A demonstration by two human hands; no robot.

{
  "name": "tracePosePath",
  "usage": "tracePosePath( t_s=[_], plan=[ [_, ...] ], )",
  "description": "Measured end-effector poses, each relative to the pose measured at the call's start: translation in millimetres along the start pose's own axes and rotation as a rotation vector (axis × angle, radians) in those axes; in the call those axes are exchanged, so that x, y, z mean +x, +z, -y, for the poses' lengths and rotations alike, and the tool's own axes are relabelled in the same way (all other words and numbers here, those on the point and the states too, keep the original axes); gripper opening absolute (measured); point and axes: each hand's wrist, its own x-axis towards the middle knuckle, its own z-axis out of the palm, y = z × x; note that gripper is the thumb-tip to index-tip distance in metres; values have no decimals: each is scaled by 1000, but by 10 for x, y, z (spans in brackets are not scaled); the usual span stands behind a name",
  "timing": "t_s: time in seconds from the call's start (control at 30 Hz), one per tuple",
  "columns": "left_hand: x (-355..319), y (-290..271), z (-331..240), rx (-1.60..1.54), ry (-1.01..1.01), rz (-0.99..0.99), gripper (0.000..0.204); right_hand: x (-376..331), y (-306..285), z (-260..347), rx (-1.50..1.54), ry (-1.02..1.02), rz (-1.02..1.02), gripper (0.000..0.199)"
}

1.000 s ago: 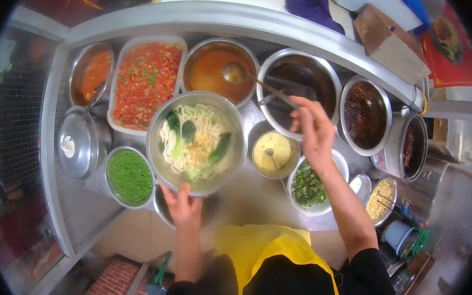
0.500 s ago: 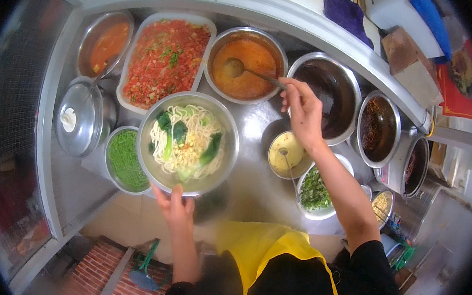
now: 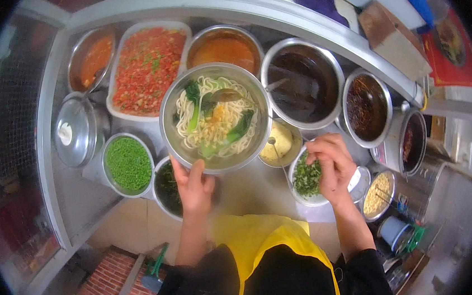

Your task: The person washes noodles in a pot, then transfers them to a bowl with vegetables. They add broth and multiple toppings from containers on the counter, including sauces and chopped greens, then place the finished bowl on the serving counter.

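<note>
Left hand (image 3: 194,191) fingers clasp the steel noodle bowl (image 3: 229,163), likely heavy, best supported underneath, inside the desk (image 3: 237,195)'s front edge; right hand (image 3: 332,170) fingers apparently pinch the ladle (image 3: 226,95).

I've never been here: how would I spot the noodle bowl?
Find the yellow apron at bottom centre. Just above and to its left, the person's left hand holds a round metal bowl by its near edge. Unlike its neighbours, it is held up over the counter and contains pale noodles with dark leafy greens.
</note>
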Motion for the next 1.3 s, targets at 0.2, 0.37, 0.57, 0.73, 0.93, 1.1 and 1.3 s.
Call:
tracePosePath(
  t_s=[0.2, 0.37, 0.57, 0.73, 0.93, 1.1, 1.3],
  plan=[
    [32, 89, 182, 69, -69, -36, 80, -427, -564, -321, 45, 345, -424, 27],
    [120, 143, 229, 61, -40, 72, 77, -472, -580, -847, -202, 378, -329, 24],
    [164, 300, 213, 87, 46, 4, 72, -459, -485, -1100, -54, 456, -371, 27],
    [102, 313, 112, 121, 46, 25, 75, -387, -615, -1018, 221, 606, -548, 34],
    [38, 359, 93, 157, 6, 22, 75, -341, -770, -494, 223, 566, -585, 33],
    [-29, 389, 176, 342, 73, 149, 70, -365, -782, -3, 215, 474, -569, 34],
    [-222, 399, 254, 186, -25, 119, 65, -490, -552, 249, 189, 411, -334, 27]
  ],
)
